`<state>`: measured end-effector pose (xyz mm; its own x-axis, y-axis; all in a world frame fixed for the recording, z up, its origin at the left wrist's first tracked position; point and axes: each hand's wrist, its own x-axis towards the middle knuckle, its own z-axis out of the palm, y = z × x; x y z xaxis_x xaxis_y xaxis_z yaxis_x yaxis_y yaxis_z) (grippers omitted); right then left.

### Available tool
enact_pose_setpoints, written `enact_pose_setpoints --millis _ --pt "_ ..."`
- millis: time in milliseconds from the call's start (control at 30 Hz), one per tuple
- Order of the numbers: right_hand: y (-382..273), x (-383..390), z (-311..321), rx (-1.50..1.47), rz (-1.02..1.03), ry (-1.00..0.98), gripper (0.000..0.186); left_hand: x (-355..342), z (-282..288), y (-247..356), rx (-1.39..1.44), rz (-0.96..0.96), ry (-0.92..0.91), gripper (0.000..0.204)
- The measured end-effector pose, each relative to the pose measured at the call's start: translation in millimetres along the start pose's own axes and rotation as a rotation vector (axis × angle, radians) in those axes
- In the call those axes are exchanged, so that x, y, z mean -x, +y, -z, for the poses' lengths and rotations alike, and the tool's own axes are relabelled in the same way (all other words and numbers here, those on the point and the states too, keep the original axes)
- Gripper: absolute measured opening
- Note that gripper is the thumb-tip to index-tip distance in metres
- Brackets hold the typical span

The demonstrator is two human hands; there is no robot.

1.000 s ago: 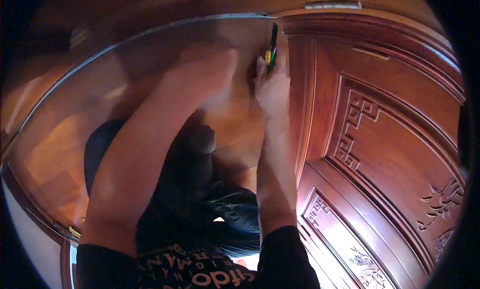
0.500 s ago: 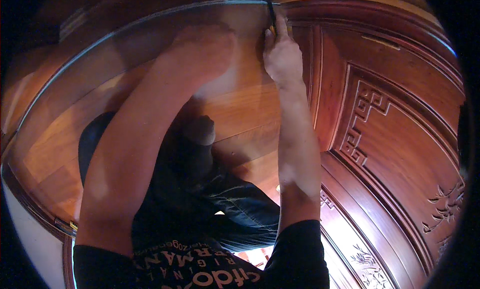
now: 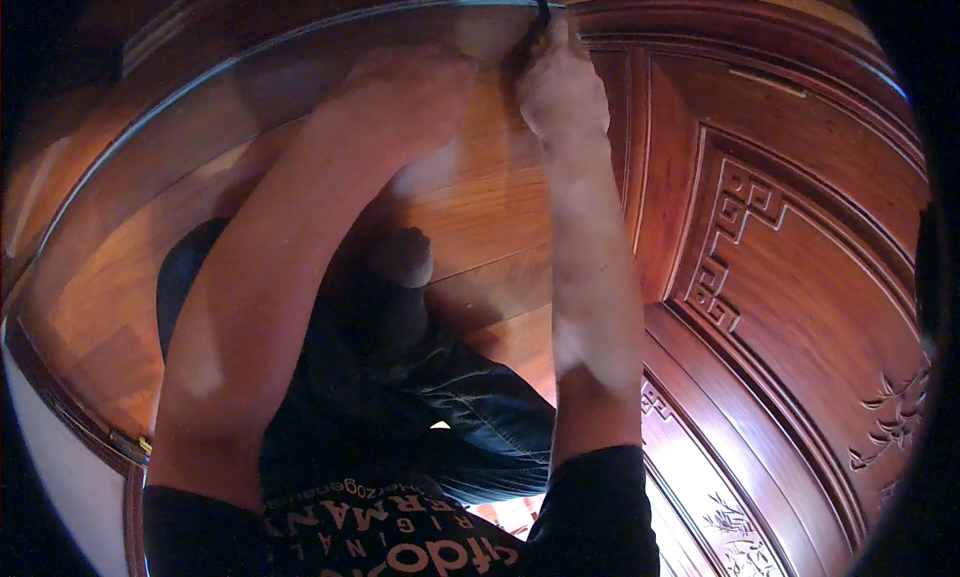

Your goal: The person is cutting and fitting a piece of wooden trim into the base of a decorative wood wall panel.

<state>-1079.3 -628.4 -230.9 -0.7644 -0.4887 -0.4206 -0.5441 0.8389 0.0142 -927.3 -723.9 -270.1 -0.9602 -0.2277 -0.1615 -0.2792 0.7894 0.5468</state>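
Note:
High in the view, my right hand [image 3: 565, 95] is closed, its fingers curled toward the far wooden edge. A thin black object [image 3: 543, 10] with a trace of yellow low down sticks up past the fingers; its kind does not show. It stands against the pale line where wood surfaces meet. My left hand [image 3: 425, 92] is to the left, low over the brown wooden boards [image 3: 490, 202]. It is dim and blurred, and its fingers are hidden, so what it holds or touches cannot be made out.
A reddish-brown wooden panel [image 3: 800, 247] with carved relief rises at the right. My foot in a grey sock [image 3: 405, 259] and my dark trousers [image 3: 480, 397] are below the hands. A pale strip [image 3: 250, 57] curves along the far left edge of the boards.
The right index finger, stretched along the black object before, is now bent in with the others. The right hand has shifted slightly left. My left arm has barely moved.

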Motion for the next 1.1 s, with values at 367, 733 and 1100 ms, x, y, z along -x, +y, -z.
enact_pose_setpoints --millis 367,733,1100 --pt "19 -10 -2 0.109 0.055 0.013 0.056 1 12 4 -0.056 -0.037 -0.086 0.023" --pt "32 24 -24 0.024 0.210 0.237 0.063 4 -1 13 -0.028 -0.057 0.003 0.021" --pt "17 19 -29 0.201 0.164 0.194 0.076 1 0 10 0.004 0.032 -0.079 0.024"
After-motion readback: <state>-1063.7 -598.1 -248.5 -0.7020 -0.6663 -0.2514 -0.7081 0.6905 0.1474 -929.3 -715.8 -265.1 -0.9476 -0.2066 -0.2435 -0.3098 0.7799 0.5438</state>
